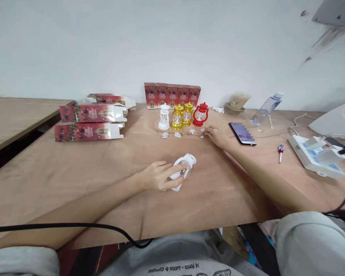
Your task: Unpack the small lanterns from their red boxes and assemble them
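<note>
Your left hand lies on the table near its middle, fingers wrapped round a white lantern that lies on its side, top pointing toward the back right. Your right hand reaches farther back, fingers curled down at a row of small tabs lying flat just in front of four upright lanterns: white, two gold, red. I can't tell if a tab is pinched or only touched; the fingertips hide it. To do this well, I'd judge you should keep the left grip firm but light on the clear globe so the lantern doesn't roll, pick only one tab from the right end, and lift it straight up so the neighbours stay lined up; watch your wrist near the red lantern, it could tip. Behind the lanterns five red boxes stand against the wall; more boxes lie open-ended at left. All show festive print, the lettering too small to read. A phone lies right of your hand, screen blurred. A screwdriver, a power strip, a bottle and a cup sit farther right. Your shirt hem carries mirrored script, not reliably legible. No brand can be made out anywhere.
</note>
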Tool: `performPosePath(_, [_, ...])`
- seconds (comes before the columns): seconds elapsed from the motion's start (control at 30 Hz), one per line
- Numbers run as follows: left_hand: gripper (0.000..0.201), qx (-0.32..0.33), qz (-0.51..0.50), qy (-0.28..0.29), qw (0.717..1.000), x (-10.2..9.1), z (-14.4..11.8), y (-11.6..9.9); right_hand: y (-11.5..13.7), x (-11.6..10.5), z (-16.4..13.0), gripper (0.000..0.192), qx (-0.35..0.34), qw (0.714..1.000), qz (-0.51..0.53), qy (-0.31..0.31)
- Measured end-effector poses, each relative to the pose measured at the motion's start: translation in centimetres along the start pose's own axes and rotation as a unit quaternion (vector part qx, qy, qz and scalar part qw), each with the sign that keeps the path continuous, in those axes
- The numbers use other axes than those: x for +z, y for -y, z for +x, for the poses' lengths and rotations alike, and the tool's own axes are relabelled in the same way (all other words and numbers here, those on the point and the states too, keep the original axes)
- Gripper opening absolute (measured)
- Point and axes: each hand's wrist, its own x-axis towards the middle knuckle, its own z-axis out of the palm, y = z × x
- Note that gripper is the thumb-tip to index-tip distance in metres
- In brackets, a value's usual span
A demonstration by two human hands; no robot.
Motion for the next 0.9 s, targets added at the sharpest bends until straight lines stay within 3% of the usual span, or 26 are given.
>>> performPosePath(0.4, [0.008, 0.004, -0.001, -0.001, 1.000, 0.4, -0.5, -0.1, 0.0, 0.3, -1.3, 0.024, 0.000, 1.000, -0.018, -0.022])
performPosePath(0.63, [0.008, -0.002, 0.006, -0.004, 1.000, 0.2, -0.2, 0.0, 0.2, -0.1, -0.2, 0.026, -0.025, 0.998, -0.041, 0.051])
performPosePath(0.9, [0.009, 0.002, -0.002, -0.002, 1.000, 0.2, -0.2, 0.0, 0.2, -0.1, 0.1, 0.026, -0.033, 0.994, -0.063, 0.079])
